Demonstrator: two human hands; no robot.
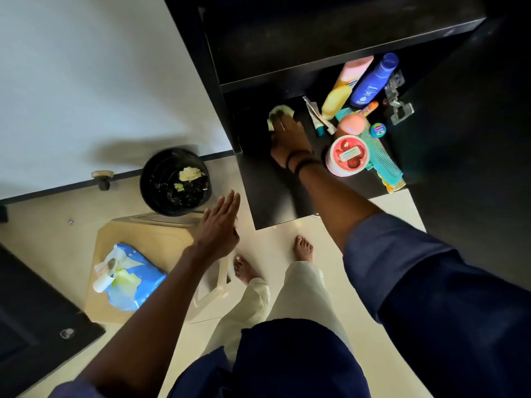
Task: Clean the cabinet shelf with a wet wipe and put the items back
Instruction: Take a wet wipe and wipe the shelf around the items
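Note:
My right hand (288, 136) presses a pale wet wipe (280, 113) flat against the left part of the black cabinet shelf (270, 193), fingers straight. On the shelf's right side are a pink-and-yellow bottle (344, 87), a blue bottle (373, 81), a round red-lidded tub (347, 155), a teal comb (382, 159), a peach container (352, 124) and a small tube (317, 116). My left hand (219, 225) hovers with straight fingers, holding nothing, below the shelf's left front corner.
A black bin (175, 182) holding used wipes stands on the floor against the white wall. A beige stool (161, 242) carries the blue wet-wipe pack (129, 277). An empty upper shelf (330, 47) sits above. The open cabinet door with hinge (398, 101) is right. My bare feet stand below.

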